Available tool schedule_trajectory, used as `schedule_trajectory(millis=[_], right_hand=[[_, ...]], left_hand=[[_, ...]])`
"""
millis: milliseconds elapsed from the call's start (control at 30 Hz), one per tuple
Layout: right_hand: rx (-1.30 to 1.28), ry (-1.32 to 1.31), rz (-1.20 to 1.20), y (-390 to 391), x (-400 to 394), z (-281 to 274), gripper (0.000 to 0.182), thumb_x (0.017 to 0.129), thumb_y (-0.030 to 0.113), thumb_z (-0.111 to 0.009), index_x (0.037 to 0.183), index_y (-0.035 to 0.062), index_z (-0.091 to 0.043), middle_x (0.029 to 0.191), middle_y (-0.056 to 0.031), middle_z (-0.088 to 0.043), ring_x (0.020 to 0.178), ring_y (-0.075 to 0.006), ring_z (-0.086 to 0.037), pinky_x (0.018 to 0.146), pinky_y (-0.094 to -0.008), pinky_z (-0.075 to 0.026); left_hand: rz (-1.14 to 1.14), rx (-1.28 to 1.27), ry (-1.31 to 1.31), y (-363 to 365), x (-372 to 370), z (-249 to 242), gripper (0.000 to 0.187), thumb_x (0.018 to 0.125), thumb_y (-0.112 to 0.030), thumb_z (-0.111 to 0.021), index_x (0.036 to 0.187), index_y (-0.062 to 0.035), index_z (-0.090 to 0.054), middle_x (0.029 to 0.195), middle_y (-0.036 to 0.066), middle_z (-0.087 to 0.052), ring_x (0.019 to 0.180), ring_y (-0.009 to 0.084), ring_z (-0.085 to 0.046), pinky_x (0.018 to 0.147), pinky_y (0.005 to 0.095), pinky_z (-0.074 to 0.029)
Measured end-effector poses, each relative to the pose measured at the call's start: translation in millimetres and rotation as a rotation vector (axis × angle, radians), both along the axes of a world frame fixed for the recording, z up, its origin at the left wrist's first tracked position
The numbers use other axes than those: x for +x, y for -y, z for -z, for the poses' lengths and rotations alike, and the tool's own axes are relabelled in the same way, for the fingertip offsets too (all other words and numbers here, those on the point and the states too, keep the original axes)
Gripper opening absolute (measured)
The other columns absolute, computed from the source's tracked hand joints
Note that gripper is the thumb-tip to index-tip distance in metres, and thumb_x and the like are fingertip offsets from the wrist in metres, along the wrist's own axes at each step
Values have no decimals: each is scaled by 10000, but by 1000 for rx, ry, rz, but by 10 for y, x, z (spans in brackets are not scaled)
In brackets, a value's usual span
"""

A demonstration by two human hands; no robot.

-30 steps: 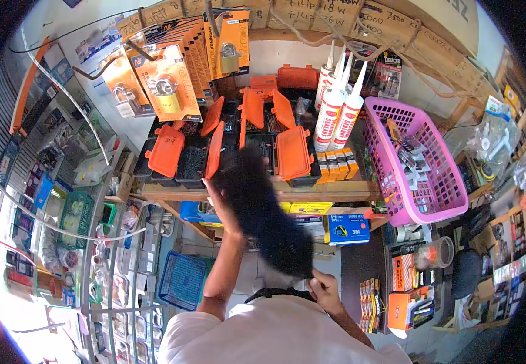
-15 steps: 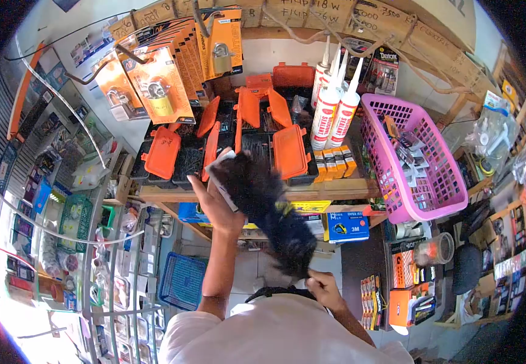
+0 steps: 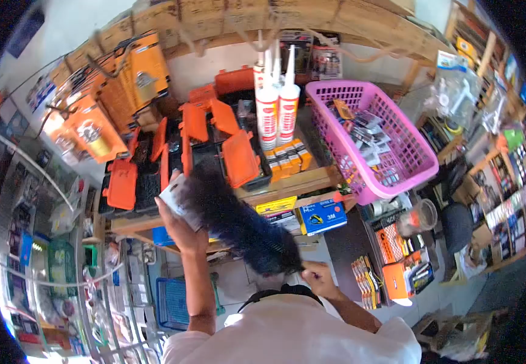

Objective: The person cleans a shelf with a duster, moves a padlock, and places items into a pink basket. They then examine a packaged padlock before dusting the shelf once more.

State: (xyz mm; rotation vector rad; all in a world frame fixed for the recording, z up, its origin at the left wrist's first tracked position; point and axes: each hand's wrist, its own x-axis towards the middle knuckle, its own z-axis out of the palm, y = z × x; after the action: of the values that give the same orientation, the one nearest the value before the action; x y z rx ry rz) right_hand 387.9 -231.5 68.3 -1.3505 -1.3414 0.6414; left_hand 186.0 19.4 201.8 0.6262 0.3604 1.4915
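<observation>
My left hand [image 3: 184, 233] grips a flat, whitish pack [image 3: 177, 197] near the front of the black bins; its print is unreadable. Closed around the handle end of a black feather duster [image 3: 247, 233] is my right hand [image 3: 320, 280], low and close to my body. The duster slants up to the left, and its blurred far end lies against the pack, covering part of it. Behind the pack stand black bins with orange lids [image 3: 240, 159], several of them flipped up.
White sealant tubes [image 3: 267, 118] stand behind small orange boxes [image 3: 288, 159] on the wooden shelf. To their right sits a pink basket [image 3: 372, 176] with small packets. Carded padlocks [image 3: 96, 136] hang at the left. A blue 3M box [image 3: 323, 216] is below the shelf edge.
The view has swung right, so the shelf goods appear farther left and tilted. Both hands still hold the pack and the duster, and the duster lies flatter across the view.
</observation>
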Motion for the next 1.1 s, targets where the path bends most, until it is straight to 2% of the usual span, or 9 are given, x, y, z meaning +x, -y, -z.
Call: schedule_trajectory(millis=[100,267,333,433,500,633,700,867,1100], right_hand=[[32,-179,193,22,355,315,343,969,266,-564,1101,-42,-635,628,-20,-492,564,-78,-445,480,-271,-362],[-89,-256,442,-437,752,-263,430,980,192,-526,1361,3,-466,723,-21,-501,620,-98,-466,559,-257,-411],[124,414,469,-631,917,-292,560,964,128,-526,1468,23,-304,868,-53,-504,748,-125,-480,687,-267,-442],[-166,37,264,-760,1025,-444,689,947,52,-503,1522,66,-123,966,-45,-494,823,-88,-473,740,-218,-388],[-110,183,252,-922,1247,-293,703,933,36,-519,1519,62,-131,917,-39,-483,793,-83,-489,680,-230,-429],[-349,-123,246,-1020,1228,-590,562,923,20,-507,1441,35,-290,870,-30,-473,724,-89,-505,508,-275,-454],[-199,176,324,-1076,1359,-341,596,896,11,-537,1439,28,-291,870,-54,-494,776,-114,-538,601,-288,-483],[-181,656,519,-1024,1124,-666,714,815,-43,-569,1457,33,-265,1282,-307,-486,1157,-454,-499,963,-498,-408],[-87,747,556,-909,651,-979,699,832,53,-639,1447,35,-308,1410,-294,-343,1296,-440,-364,1065,-504,-305]], left_hand=[[100,125,14,69,-28,-17,601,1009,-510,-304,1422,-79,-371,1102,95,-583,816,216,-582,625,361,-514],[94,61,10,153,20,-116,599,1009,-510,-319,1420,-78,-373,1087,82,-574,791,196,-545,609,334,-470],[101,64,1,154,36,-120,596,1008,-508,-326,1420,-79,-372,1095,78,-571,786,188,-535,608,328,-461],[129,117,6,144,4,-48,570,1003,-485,-381,1416,-93,-391,1079,39,-576,797,161,-512,642,324,-439],[123,129,-15,164,-22,-17,574,999,-468,-407,1420,-80,-370,1102,59,-546,794,151,-500,634,301,-438],[36,118,-145,176,-123,88,563,985,-449,-465,1414,-96,-374,1101,46,-531,809,134,-478,644,295,-428],[-23,117,-174,201,-151,36,550,975,-446,-491,1389,-97,-397,1086,34,-525,811,132,-476,652,293,-426],[-94,115,-277,258,-217,-35,537,958,-468,-511,1376,-145,-415,1048,-20,-513,815,108,-471,700,273,-427],[-173,91,-301,337,-277,-72,510,956,-407,-550,1373,-154,-398,1048,-26,-480,855,97,-454,732,278,-405]])
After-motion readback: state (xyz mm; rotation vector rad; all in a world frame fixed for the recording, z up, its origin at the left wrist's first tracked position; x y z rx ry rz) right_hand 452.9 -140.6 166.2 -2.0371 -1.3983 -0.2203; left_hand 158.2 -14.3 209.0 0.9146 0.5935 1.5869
